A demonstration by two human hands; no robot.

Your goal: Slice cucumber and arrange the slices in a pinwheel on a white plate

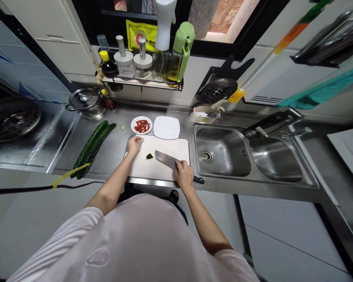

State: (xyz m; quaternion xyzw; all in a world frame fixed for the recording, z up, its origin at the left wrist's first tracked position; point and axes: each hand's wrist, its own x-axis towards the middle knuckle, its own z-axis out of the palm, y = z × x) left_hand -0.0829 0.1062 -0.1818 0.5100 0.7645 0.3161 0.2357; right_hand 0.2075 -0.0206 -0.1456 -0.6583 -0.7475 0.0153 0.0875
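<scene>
My right hand [184,173] is wrapped round a kitchen knife [166,158], its broad blade pointing left over the white cutting board [159,172] and its black handle end sticking out to the right. At the board's upper left corner, my left hand [133,145] pinches a small pale green cucumber slice [142,140] between its fingertips. A small dark green cucumber piece [149,156] lies on the board, just left of the blade tip. Two long cucumbers [94,141] rest side by side on the steel counter to the left, and another thin cucumber slice [122,127] lies nearby.
Behind the board stand a plate of chopped red bits [142,126] and a white square plate [166,127]. A lidded pot [87,103] is at the back left. The double sink [223,152] lies right of the board. A rack [147,82] holds jars and bottles.
</scene>
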